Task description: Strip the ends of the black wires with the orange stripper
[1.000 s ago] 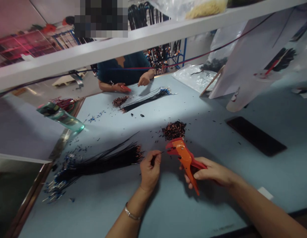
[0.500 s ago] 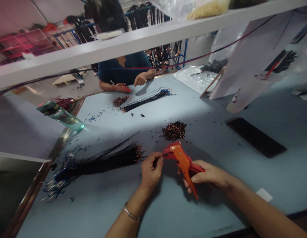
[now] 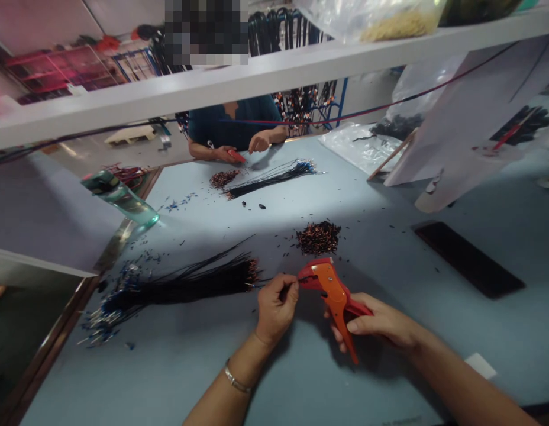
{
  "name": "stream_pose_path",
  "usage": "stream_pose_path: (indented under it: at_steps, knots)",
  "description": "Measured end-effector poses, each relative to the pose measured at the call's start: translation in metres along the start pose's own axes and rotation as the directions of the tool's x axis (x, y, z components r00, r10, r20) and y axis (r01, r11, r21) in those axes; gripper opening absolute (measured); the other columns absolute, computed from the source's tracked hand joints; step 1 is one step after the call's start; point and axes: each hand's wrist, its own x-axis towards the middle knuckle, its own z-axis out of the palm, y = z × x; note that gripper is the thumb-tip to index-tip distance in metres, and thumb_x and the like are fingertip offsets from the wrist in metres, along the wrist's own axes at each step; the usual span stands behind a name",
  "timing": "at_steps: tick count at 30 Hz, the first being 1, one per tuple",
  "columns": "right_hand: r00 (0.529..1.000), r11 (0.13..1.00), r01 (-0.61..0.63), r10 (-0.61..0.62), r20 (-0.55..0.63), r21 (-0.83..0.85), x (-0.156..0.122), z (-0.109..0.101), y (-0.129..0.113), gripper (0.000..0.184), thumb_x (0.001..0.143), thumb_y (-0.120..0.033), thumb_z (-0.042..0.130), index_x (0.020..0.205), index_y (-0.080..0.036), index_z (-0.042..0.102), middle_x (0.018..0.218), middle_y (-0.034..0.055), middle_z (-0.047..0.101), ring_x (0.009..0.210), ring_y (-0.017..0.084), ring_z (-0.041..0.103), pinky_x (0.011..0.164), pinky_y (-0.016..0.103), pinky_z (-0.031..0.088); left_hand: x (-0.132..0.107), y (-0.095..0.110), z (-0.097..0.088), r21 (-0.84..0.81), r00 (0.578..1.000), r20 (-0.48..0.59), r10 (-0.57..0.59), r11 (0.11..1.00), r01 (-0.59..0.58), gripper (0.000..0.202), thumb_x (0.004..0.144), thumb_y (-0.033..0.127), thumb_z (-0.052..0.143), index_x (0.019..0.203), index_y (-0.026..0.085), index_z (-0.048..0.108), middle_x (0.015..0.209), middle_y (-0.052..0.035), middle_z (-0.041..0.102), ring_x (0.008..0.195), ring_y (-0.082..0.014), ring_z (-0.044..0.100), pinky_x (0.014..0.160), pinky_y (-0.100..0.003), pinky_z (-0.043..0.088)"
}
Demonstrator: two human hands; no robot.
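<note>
A pale blue table (image 3: pixel 168 367) spans the head view. At centre, I note the left hand (image 3: pixel 277 305) pinching a thin wire (image 3: pixel 306 277) at the jaws of an orange-red stripper (image 3: pixel 334 290), right hand (image 3: pixel 376 322) clasping its handles; black wire bundle (image 3: pixel 190 287) centre-left.

My head camera looks forward and down from above the near edge of the worktop (image 3: pixel 168 355), viewing my hands (image 3: pixel 277 307) at close range.

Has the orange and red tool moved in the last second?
Yes, slightly: judged against the heap of small dark pieces, the orange and red tool has shifted away from it, toward the near side.
</note>
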Motion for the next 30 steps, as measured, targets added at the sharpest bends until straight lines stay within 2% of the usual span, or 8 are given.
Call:
stream_pose_path:
  at_steps: [6,9,14,30]
  knots:
    - [0.998,0.999,-0.019,0.016,-0.065,-0.042,0.0,0.005,0.003,0.035,0.071,-0.04,0.071,0.088,-0.012,0.058,0.073,0.0042,0.062,0.06,0.016,0.063,0.054,0.028,0.051,0.002,0.005,-0.001,0.054,0.999,-0.003,0.045,0.998,-0.045,0.019,0.082,0.024,0.051,0.071,0.014,0.063,0.058,0.001,0.056,0.053,-0.0083,0.048,0.053,-0.017,0.037]
    - [0.993,0.998,-0.036,0.029,-0.113,-0.058,0.0,0.006,0.006,0.036,0.071,-0.043,0.071,0.085,-0.014,0.056,0.067,0.0018,0.06,0.054,0.013,0.06,0.049,0.025,0.049,0.002,0.005,-0.001,0.055,0.999,-0.011,0.045,0.998,-0.044,0.019,0.081,0.025,0.051,0.07,0.014,0.064,0.057,0.0011,0.056,0.052,-0.0082,0.048,0.053,-0.017,0.037]
    - [0.992,0.994,-0.026,0.012,-0.127,-0.11,0.001,0.007,0.007,0.039,0.071,-0.049,0.069,0.079,-0.015,0.052,0.059,-0.0005,0.057,0.046,0.012,0.057,0.04,0.021,0.044,0.001,0.001,-0.001,0.036,1.0,-0.006,0.021,0.999,-0.02,0.017,0.08,0.023,0.053,0.071,0.014,0.065,0.058,0.0013,0.057,0.052,-0.0082,0.048,0.053,-0.017,0.037]
    - [0.979,0.965,0.008,-0.06,-0.193,-0.26,0.006,0.008,0.018,0.042,0.073,-0.054,0.065,0.067,-0.017,0.049,0.042,-0.0045,0.05,0.033,0.007,0.043,0.033,0.017,0.032,0.0,0.002,-0.001,0.011,1.0,-0.011,0.018,1.0,-0.018,0.017,0.08,0.021,0.053,0.069,0.014,0.064,0.056,0.0029,0.052,0.05,-0.0069,0.044,0.051,-0.015,0.036]
